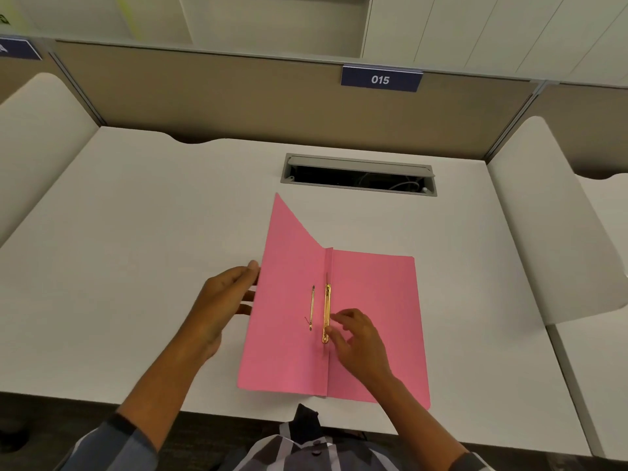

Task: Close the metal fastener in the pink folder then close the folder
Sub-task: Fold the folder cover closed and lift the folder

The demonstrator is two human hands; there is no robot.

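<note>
My left hand [224,300] grips the open pink card folder's [373,290] raised cover; right hand's [360,341] loosely spread fingertips touch the gold metal fastener [326,312]; an open grey cable hatch [358,175] lies beyond on the white desk [136,232].

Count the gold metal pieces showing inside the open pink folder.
2. A wide gold bar lies along the spine of the pink folder, at the right hand fingertips. A thinner strip lies just left, on the raised cover held by the left hand.

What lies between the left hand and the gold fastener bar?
In the head view, only the folder's raised left flap, with a thin metal prong on it, lies between the left hand and the fastener bar.
</note>
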